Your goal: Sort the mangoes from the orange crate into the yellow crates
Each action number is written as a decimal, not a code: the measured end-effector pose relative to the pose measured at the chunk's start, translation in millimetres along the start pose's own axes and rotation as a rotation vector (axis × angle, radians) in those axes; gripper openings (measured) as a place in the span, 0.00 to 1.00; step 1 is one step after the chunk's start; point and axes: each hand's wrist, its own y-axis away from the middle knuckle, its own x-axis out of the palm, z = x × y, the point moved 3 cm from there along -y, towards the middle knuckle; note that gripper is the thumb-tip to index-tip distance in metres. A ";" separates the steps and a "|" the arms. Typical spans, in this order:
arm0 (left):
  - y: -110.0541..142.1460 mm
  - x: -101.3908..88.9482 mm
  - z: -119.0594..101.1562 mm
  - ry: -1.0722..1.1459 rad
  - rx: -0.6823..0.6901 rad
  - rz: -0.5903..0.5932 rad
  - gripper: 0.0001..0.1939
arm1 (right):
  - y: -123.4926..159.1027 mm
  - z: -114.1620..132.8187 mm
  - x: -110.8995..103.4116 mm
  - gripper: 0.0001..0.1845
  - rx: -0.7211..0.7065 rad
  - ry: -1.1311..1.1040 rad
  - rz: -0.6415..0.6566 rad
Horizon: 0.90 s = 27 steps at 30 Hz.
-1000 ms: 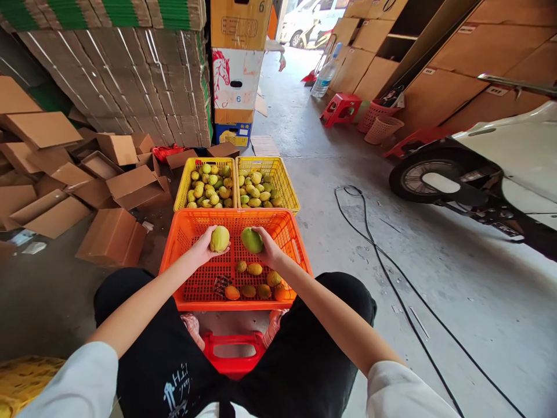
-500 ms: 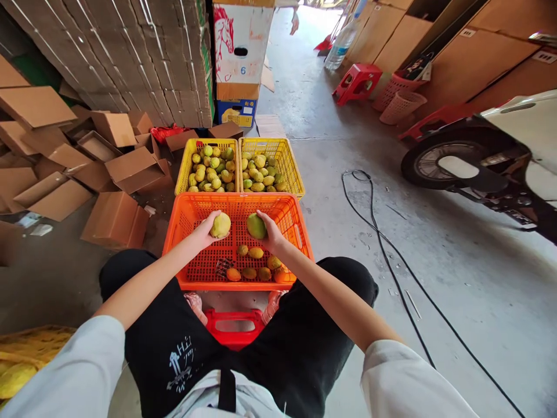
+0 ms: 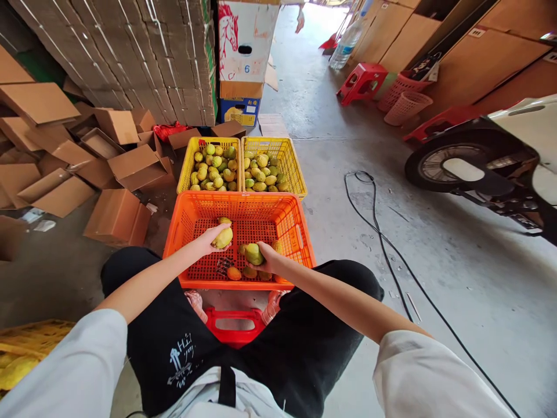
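Observation:
My left hand, over the orange crate, is closed on a pale yellow mango. Just beyond it shows another yellow mango; whether my fingers touch it I cannot tell. My right hand grips a green mango lower in the crate, to the right. Beneath and around that hand lie several smaller fruits, partly hidden by it. An orange-coloured fruit rests near the crate's front wall, beside a small dark, patterned object I cannot make out.
Behind the orange crate stand two yellow crates of mangoes. Cardboard boxes are heaped at left. A black cable loops over the floor at right, near a motorbike. A red stool stands farther back.
Both hands have come nearer to me with their mangoes, the right one lower over the small fruits. A yellow mango now shows beyond my left hand. The view has shifted slightly.

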 end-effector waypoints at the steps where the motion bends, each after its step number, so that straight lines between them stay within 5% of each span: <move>1: 0.6 -0.4 0.8 -0.014 -0.001 0.005 0.14 | 3.5 -4.7 -0.6 0.06 0.127 0.036 -0.046; 4: -0.3 -2.4 2.1 -0.031 -0.003 -0.020 0.14 | 15.4 -10.6 -1.2 0.08 0.383 0.117 -0.147; 8: -4.8 -7.5 4.8 -0.027 0.009 -0.139 0.11 | 24.0 -8.3 2.5 0.10 0.391 0.108 -0.095; 19: -17.4 -15.9 2.7 0.204 -0.058 -0.123 0.18 | 16.8 40.1 12.9 0.09 -0.099 -0.136 0.069; 27: -11.6 -10.6 -6.1 0.162 0.168 -0.012 0.15 | 7.5 40.1 4.9 0.11 0.012 -0.142 -0.105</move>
